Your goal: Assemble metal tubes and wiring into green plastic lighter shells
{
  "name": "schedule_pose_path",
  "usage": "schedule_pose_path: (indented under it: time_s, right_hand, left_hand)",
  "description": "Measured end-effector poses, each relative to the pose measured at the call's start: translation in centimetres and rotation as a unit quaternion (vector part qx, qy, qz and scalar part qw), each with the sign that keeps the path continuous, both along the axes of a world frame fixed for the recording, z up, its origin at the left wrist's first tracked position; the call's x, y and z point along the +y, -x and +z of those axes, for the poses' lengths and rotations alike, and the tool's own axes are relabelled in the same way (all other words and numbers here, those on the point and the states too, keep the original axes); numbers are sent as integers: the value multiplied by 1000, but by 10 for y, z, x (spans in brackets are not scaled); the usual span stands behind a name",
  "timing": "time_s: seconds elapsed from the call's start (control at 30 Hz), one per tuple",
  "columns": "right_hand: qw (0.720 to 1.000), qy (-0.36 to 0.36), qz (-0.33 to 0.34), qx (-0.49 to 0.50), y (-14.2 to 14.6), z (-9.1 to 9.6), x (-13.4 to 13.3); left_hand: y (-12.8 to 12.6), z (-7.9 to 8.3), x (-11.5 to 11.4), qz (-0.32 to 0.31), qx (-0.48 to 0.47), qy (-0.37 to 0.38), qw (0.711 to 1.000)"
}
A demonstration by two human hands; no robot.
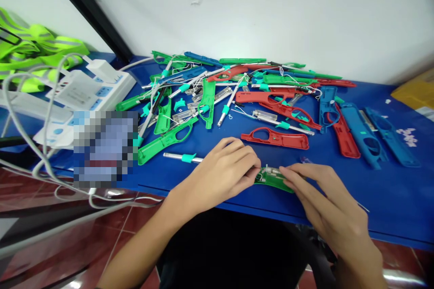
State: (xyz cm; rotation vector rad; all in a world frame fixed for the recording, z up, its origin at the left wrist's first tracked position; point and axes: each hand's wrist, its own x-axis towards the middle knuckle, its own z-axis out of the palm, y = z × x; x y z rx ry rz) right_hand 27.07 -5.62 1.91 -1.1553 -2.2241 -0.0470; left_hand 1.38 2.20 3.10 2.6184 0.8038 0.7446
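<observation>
A green lighter casing half [278, 183] lies near the front edge of the blue table, with a clear part and thin white wires inside it. My left hand [228, 169] is closed in a pinch at the casing's left end and hides that end. On the right end the fingers of my right hand [323, 189] are closed, gripping the casing and the clear part. From behind my left hand a metal lighter tube [172, 156] with a teal piece sticks out to the left. A red casing half [276, 138] rests just beyond both hands.
Behind lies a heap of green, red and blue casing halves, metal tubes and clear fuel tanks [266, 116]. Blue casing halves [361, 133] lie at the right. A white power strip [117, 86] with cables and a pixelated area occupy the left; a yellow package [415, 90] is far right.
</observation>
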Motion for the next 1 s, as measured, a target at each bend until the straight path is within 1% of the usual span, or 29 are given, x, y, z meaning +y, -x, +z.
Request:
schedule_pose_path:
  time_s: [0.23,0.67,1.0]
  right_hand:
    - [1000,-7,-6,10,0,0,-1]
    - [1000,-4,7,-10,-1,-1,1]
    - [1000,-11,-9,-23,-1,-3,4]
  left_hand:
    - [1,-1,0,-6,-8,0,1000]
    - [0,-1,0,-1,-3,-7,1000]
    - [0,-1,0,-1,2,-11,1000]
